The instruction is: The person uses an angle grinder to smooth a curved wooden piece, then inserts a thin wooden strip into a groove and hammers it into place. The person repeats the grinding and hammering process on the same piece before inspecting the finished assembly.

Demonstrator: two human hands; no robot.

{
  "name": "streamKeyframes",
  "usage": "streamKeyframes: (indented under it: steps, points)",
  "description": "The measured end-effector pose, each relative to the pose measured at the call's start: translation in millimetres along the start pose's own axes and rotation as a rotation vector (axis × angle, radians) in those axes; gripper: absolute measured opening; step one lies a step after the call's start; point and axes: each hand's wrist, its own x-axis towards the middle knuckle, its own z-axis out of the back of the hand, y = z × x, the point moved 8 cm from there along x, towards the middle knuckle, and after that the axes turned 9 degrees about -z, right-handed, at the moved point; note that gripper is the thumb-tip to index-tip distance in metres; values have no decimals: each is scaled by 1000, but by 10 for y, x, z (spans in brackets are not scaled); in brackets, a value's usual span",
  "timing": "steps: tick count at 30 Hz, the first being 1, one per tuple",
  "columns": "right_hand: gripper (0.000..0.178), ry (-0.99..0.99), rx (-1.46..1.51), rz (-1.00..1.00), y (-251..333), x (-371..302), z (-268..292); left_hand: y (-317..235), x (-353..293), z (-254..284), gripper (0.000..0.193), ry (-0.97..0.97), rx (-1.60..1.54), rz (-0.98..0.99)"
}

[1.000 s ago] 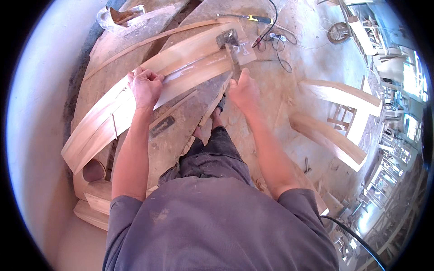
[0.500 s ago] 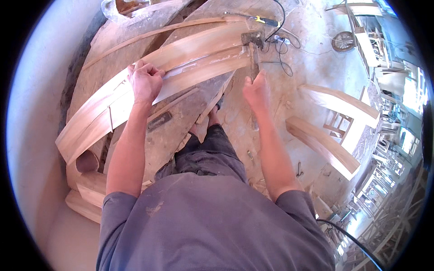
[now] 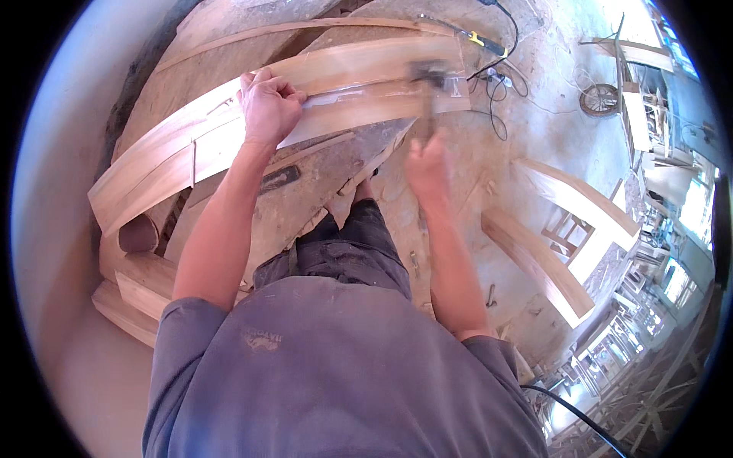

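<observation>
A long curved wooden panel, with a whitish, glue-like smear along its groove, lies across the workbench. My left hand rests on the panel beside that groove, fingers curled together. Whatever they pinch is hidden. In my right hand is a hammer, gripped by its handle. Its head, smeared by motion, hangs over the panel's right part. A thin wooden stick lies crosswise on the panel's left part.
A dark flat tool lies on the bench near my left forearm. Beyond the panel's right end are a yellow-and-black handled tool and a black cable. Thick wooden pieces stand on the floor at right, with a spoked wheel farther off.
My left hand has slid rightward along the panel. My right hand and the hammer are in motion, the head now over the panel rather than by its right end. The view has shifted slightly.
</observation>
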Motion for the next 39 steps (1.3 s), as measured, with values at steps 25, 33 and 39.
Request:
streamKeyframes:
  steps: [25, 33, 39]
  points:
    - [48, 159, -123, 126, 565, -431, -451, 79, -173, 179, 7, -95, -70, -15]
    - [41, 197, 29, 143, 848, -743, -408, 270, -406, 281, 10, -314, -154, -111]
    - [37, 233, -130, 228, 923, -707, -705, 259, -429, 290, 10, -313, -145, -99]
